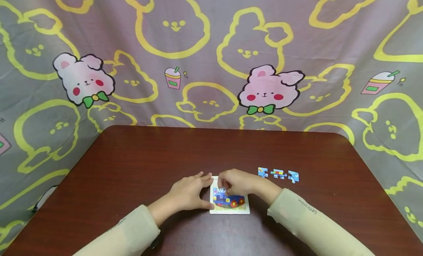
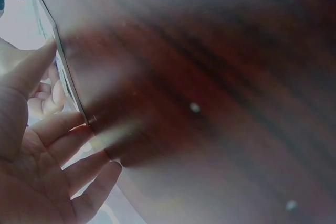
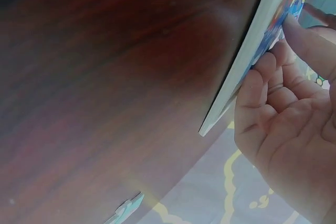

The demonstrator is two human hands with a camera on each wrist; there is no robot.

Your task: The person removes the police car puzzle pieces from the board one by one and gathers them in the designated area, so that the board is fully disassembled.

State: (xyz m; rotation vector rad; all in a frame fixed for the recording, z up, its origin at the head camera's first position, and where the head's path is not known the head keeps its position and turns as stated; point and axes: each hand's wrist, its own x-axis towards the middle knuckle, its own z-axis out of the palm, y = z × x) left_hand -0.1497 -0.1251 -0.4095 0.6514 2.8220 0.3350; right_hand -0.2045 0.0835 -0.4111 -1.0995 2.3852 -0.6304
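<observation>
A small jigsaw board [image 1: 230,212] with a pale frame lies on the table, showing a blue vehicle with red and yellow wheels. At its left side, my left hand [image 1: 189,193] spreads its thumb and fingers, the tips right at the frame edge. My right hand [image 1: 238,182] reaches over the board's upper part with curled fingers. Between its thumb and index finger is a blue puzzle piece [image 1: 222,190], close over the picture and partly hidden by the hand. In the right wrist view, the thumb [image 3: 302,38] meets the blue picture surface beside the frame [image 3: 236,69].
Right of the board, beyond the right wrist, lie three loose puzzle pieces: a left one [image 1: 262,172], a middle one [image 1: 278,173] and a right one [image 1: 293,176]. The brown table [image 1: 158,153] meets a patterned curtain [image 1: 205,65] at its back and sides.
</observation>
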